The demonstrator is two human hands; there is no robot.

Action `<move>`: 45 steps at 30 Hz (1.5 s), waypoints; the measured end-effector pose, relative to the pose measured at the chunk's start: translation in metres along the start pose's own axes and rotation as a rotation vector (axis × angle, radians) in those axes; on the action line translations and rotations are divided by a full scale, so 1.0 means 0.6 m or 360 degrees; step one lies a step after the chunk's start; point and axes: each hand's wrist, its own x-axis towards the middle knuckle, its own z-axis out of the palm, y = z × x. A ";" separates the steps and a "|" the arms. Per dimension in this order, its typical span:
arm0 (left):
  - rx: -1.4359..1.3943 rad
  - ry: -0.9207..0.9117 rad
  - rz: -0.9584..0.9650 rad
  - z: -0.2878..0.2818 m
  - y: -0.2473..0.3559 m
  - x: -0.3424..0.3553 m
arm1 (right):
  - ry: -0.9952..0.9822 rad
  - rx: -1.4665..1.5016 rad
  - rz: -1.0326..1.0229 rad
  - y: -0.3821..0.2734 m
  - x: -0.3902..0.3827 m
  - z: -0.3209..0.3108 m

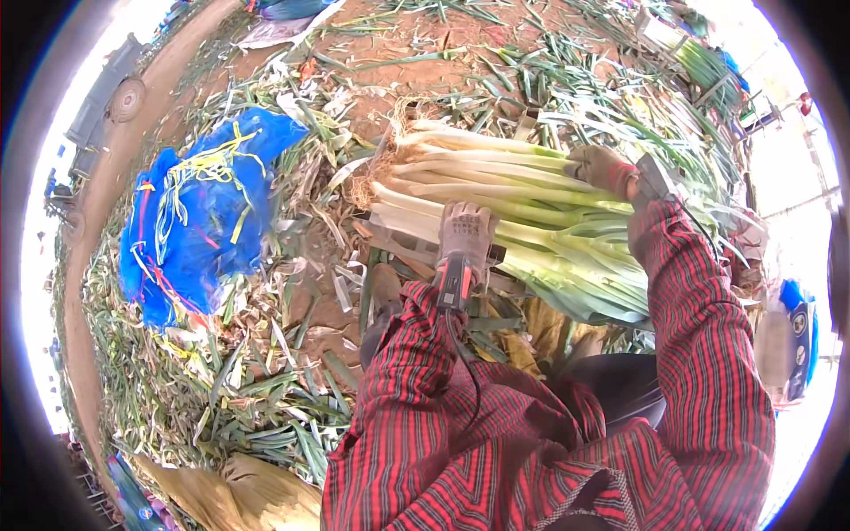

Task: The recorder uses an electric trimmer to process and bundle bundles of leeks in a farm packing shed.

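A person in a red plaid shirt leans over a thick bundle of leeks (513,208), white stalks and roots pointing left, green tops right. The gloved left hand (464,234) presses flat, fingers spread, on the near stalks. The gloved right hand (602,168) curls over the far side where white turns green. The bundle rests on a low wooden frame (403,246) on bare soil strewn with leaf trimmings. Well to the left lies a crumpled blue plastic sack (199,212) with loose yellow and red ties (208,164) on it.
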 end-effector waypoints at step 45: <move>0.0087 -0.0528 -0.0114 -0.034 0.010 0.037 | 0.1301 -0.0616 -0.0299 0.121 -0.095 -0.211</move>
